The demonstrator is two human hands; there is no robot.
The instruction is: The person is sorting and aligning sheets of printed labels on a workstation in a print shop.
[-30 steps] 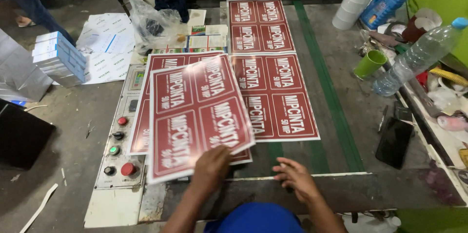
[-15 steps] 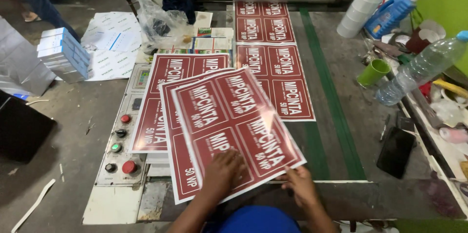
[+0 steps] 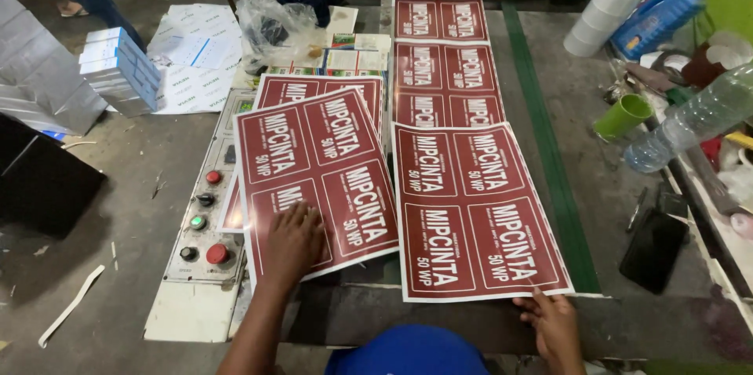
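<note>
Red printed sheet [image 3: 478, 214] near edge pinched by right hand [image 3: 555, 322].

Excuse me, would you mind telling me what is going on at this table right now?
A person is handling dark red printed sheets on a machine table. The left hand lies flat on the top sheet of a stack beside the control panel. The right hand holds the near edge of another sheet on the belt, with more printed sheets lying behind it.
</note>
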